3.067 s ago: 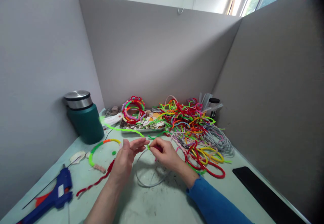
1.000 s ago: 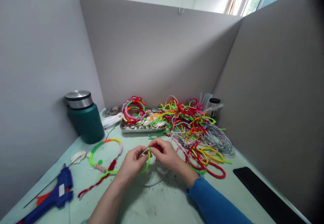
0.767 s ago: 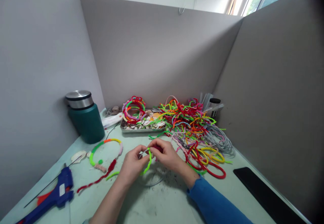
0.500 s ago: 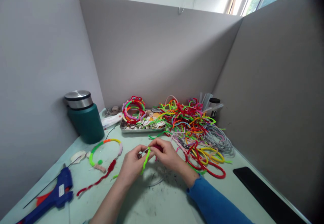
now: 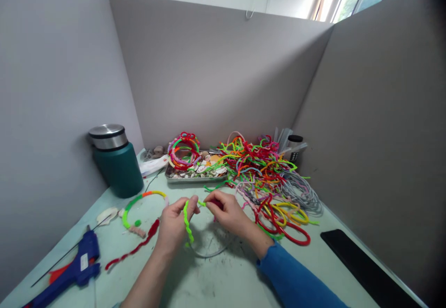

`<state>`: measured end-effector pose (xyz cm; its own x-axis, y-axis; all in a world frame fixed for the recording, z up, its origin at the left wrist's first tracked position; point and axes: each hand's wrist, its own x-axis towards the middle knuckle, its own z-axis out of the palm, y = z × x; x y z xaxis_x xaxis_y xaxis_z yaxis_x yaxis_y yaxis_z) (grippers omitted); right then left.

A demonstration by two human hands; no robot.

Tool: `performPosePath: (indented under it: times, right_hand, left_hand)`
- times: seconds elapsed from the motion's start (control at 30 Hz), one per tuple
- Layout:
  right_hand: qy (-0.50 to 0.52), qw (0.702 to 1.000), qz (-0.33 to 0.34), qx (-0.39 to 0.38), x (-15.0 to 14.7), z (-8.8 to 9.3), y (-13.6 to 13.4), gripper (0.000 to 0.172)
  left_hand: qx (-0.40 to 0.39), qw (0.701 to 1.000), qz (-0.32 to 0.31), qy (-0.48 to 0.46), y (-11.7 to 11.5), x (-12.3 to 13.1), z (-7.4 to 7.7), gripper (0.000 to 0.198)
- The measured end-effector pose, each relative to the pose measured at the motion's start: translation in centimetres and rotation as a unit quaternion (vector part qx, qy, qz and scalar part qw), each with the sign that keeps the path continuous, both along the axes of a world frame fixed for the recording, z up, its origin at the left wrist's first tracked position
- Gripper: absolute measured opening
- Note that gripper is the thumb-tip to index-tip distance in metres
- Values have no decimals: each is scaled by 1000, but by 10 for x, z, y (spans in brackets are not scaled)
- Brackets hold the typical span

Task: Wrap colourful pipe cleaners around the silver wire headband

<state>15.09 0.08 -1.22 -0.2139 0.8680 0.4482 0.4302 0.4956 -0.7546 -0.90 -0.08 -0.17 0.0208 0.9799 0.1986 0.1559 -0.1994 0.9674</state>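
My left hand [image 5: 174, 224] pinches a neon green pipe cleaner [image 5: 187, 221] that curls down over its fingers. My right hand [image 5: 226, 212] is closed on the top of a thin grey wire headband [image 5: 209, 253], where a red wrapped patch shows under its fingers. The green strand runs from my left fingertips across to my right thumb. Both hands hover just above the pale green table [image 5: 216, 280], close together.
A partly wrapped headband [image 5: 142, 199], a red pipe cleaner [image 5: 132, 247] and a blue glue gun [image 5: 69, 271] lie at the left. A green flask [image 5: 116, 159], a metal tray [image 5: 195, 173], a heap of coloured pipe cleaners [image 5: 265, 168] and a black phone [image 5: 362, 266] stand around.
The green pipe cleaner, once stretched far to the left, has been drawn in and wound near the headband's top. Its loose end now curls over my left hand, which shifted slightly left.
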Motion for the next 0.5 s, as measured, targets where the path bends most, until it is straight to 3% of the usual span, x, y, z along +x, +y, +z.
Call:
performPosePath:
  times: [0.17,0.23,0.37,0.5]
  right_hand:
    - [-5,1000,-11,3,0,-1,1,9]
    - [-6,1000,-14,3,0,-1,1,9]
    - [-7,1000,-14,1,0,-2,1,10]
    - [-6,1000,-15,-1,0,-3,1,11]
  left_hand:
    - [-42,988,-24,-146,6,-3,-5,53]
    - [-39,987,-23,-152,9,-4,-7,50]
    - [-19,999,-6,-46,9,0,-5,31]
    - [25,997,-5,76,2,7,-2,27]
